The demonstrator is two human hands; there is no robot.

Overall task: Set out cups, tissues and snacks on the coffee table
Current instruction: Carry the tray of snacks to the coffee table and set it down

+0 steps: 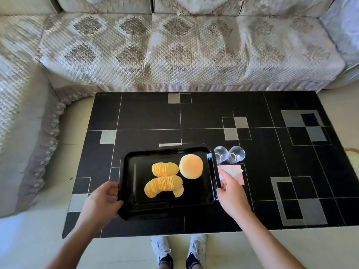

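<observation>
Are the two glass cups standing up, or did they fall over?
Standing up. The two glass cups show round open rims facing the camera above, side by side on the coffee table, next to the black tray.

Place: it was a home living room.
Seating: a pale quilted fabric sofa [174,45] with diamond patterns ran behind and to the left.
Table: a low black glossy coffee table [194,117] with grey squares stood on a light tiled floor [73,121].

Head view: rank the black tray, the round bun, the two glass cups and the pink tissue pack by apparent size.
1. Black tray
2. Round bun
3. Unsure: pink tissue pack, partly hidden by the right hand
4. Two glass cups, alike
</observation>
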